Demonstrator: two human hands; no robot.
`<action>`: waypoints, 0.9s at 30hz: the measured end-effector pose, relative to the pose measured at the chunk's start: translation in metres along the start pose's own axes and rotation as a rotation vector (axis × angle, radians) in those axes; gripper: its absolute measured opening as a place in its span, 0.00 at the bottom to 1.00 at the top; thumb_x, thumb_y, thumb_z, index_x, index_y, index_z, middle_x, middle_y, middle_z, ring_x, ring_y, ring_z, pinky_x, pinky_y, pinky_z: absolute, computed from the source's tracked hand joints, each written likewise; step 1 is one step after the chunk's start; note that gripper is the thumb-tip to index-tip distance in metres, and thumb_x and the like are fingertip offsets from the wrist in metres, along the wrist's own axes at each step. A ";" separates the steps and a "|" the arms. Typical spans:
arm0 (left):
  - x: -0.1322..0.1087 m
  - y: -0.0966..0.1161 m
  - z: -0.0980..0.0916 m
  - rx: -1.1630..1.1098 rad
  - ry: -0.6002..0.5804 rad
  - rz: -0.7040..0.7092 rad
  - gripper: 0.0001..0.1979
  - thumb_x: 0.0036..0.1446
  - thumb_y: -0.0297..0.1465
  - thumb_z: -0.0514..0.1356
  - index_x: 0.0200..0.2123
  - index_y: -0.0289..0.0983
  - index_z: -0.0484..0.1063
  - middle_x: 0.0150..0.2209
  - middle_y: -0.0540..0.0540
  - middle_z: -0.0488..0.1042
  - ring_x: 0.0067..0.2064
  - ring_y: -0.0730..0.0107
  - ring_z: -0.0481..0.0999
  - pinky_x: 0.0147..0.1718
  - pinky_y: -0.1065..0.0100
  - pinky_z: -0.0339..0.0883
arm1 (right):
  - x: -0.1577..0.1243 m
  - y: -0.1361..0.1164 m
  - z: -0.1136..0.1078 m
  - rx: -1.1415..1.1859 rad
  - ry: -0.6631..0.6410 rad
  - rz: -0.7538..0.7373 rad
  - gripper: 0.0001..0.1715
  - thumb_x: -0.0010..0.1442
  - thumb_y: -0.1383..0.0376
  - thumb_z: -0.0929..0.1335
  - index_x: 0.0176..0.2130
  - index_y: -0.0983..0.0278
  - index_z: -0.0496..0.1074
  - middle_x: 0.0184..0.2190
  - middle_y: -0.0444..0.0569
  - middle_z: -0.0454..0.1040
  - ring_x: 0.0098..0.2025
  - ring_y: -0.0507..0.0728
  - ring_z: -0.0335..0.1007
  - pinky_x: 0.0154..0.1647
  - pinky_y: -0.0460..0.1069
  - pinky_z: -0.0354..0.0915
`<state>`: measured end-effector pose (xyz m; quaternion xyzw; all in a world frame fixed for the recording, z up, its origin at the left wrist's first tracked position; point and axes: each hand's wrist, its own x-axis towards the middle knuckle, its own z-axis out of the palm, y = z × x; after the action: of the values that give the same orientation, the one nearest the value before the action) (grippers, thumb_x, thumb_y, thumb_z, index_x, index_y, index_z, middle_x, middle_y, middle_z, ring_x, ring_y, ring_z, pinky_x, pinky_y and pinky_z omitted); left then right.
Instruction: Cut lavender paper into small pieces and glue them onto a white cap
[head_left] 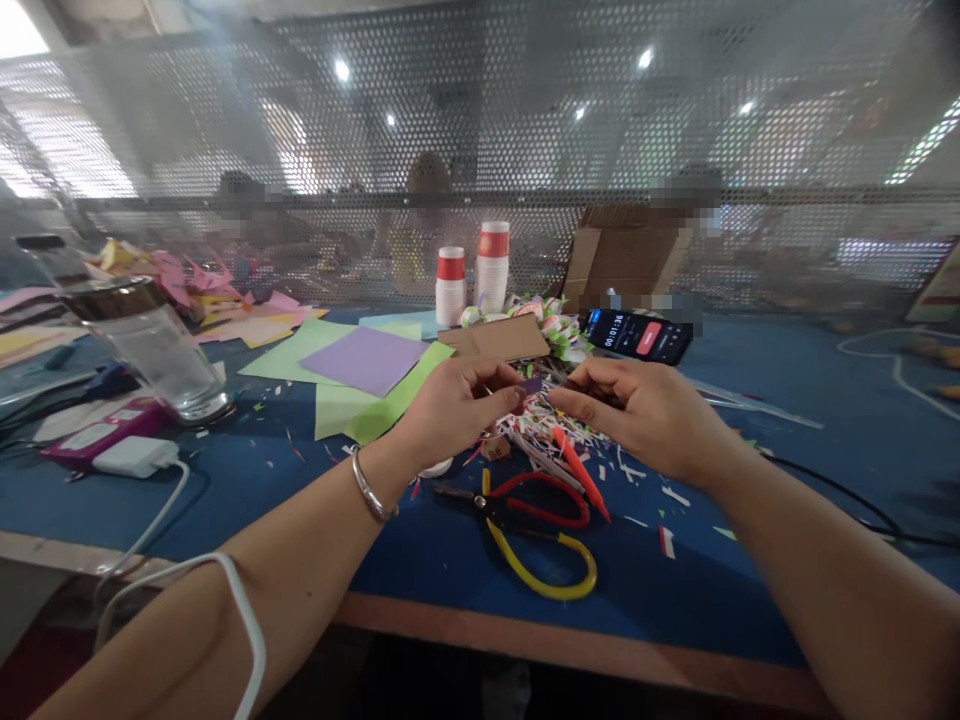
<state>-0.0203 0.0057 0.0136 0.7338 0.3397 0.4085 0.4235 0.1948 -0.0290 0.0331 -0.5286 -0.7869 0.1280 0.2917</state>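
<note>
My left hand (457,405) and my right hand (637,405) meet above the blue table (787,470), both pinched on a small purple paper piece (531,386) held between their fingertips. A silver bangle (371,490) circles my left wrist. Under the hands lies a heap of paper shreds (555,435). Scissors with red handles (540,500) and scissors with yellow handles (540,565) lie on the table just in front of the hands.
A phone (637,335) showing a timer leans behind the hands, beside paper flowers (551,325), a cardboard piece (499,340) and stacked red-and-white cups (472,270). Green and purple paper sheets (360,365), a glass jar (161,350) and a charger (135,455) are on the left. A perforated screen (480,150) stands behind; people sit beyond it.
</note>
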 end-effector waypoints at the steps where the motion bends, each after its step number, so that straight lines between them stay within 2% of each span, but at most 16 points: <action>1: 0.000 0.000 -0.002 0.049 0.001 0.022 0.06 0.56 0.30 0.63 0.34 0.33 0.77 0.28 0.49 0.77 0.25 0.78 0.70 0.24 0.74 0.63 | 0.000 0.000 0.001 -0.021 -0.008 -0.009 0.28 0.63 0.42 0.64 0.29 0.62 0.69 0.22 0.42 0.62 0.25 0.51 0.54 0.26 0.49 0.51; 5: 0.000 0.000 -0.005 0.190 -0.001 0.123 0.05 0.54 0.29 0.63 0.33 0.34 0.79 0.29 0.48 0.79 0.31 0.73 0.74 0.31 0.72 0.66 | -0.001 -0.001 0.002 -0.051 -0.044 -0.045 0.26 0.64 0.45 0.65 0.27 0.61 0.66 0.20 0.41 0.61 0.25 0.52 0.55 0.26 0.48 0.52; 12: -0.003 0.005 -0.005 0.372 0.009 0.190 0.05 0.53 0.26 0.61 0.31 0.35 0.79 0.28 0.50 0.79 0.31 0.73 0.74 0.32 0.72 0.64 | -0.002 -0.002 0.002 -0.054 -0.095 -0.102 0.26 0.65 0.46 0.65 0.25 0.62 0.63 0.21 0.41 0.61 0.25 0.51 0.56 0.26 0.48 0.52; 27: -0.004 0.004 -0.006 0.452 -0.008 0.200 0.04 0.51 0.27 0.62 0.30 0.36 0.78 0.29 0.49 0.79 0.31 0.72 0.74 0.32 0.71 0.64 | -0.002 -0.005 0.004 -0.052 -0.116 -0.111 0.28 0.65 0.45 0.64 0.25 0.61 0.61 0.20 0.41 0.61 0.24 0.51 0.55 0.26 0.49 0.50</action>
<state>-0.0267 0.0031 0.0182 0.8414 0.3465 0.3590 0.2075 0.1894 -0.0320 0.0319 -0.4831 -0.8336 0.1217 0.2384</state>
